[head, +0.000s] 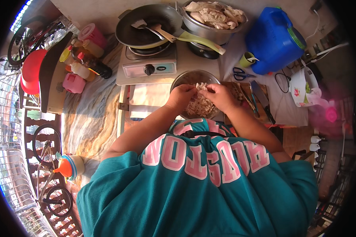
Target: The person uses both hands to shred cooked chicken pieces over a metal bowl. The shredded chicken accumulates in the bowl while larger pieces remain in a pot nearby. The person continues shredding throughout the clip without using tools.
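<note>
A stainless steel bowl (192, 74) sits close in front of my body, with shredded pale chicken (200, 108) in its lower part. Above it, a piece of cooked chicken (201, 86) is pinched between the fingertips of my left hand (182, 96) and my right hand (221, 95). The two hands nearly meet over the bowl and hide part of its rim. At the back, a metal pot (212, 35) is heaped with large pieces of cooked chicken (215, 14).
Left of the pot, a wok (126, 29) with a turner (139, 24) rests on a gas stove (149, 66). On the right lie a wooden cutting board (262, 114), a knife (262, 97) and scissors (240, 74). A blue jerrycan (269, 38) stands behind. Bottles (95, 65) stand far left.
</note>
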### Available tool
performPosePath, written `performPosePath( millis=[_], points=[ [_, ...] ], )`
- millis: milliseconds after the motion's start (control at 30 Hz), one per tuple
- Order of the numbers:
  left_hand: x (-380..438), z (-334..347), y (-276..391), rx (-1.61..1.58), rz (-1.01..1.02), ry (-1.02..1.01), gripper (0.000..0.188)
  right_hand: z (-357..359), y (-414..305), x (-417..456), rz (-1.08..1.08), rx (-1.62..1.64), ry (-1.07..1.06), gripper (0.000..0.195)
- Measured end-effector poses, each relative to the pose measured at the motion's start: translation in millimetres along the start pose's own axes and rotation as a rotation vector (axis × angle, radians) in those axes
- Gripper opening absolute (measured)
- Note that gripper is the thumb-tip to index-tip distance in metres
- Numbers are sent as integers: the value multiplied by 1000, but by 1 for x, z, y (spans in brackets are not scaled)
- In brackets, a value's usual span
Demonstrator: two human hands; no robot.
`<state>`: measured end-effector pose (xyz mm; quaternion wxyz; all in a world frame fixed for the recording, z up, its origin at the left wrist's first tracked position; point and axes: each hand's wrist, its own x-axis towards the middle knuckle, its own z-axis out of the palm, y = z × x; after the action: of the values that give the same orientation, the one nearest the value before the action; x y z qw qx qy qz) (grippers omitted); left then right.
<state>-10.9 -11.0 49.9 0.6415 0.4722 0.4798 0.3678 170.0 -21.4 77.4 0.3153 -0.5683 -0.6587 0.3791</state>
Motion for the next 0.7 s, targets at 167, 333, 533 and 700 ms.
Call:
performPosePath(
  millis=[167,333,533,700],
  points=[
    [0,6,-4,260,122,-37,19,6,10,-1,63,-1,27,24],
    [0,5,-5,291,142,-63,19,4,7,1,191,-9,25,25],
    [2,-1,-2,-55,-4,-8,25,-7,25,6,340,434,85,22],
    [-1,8,-5,-106,13,8,24,3,1,-1,5,-88,33,30]
  ],
)
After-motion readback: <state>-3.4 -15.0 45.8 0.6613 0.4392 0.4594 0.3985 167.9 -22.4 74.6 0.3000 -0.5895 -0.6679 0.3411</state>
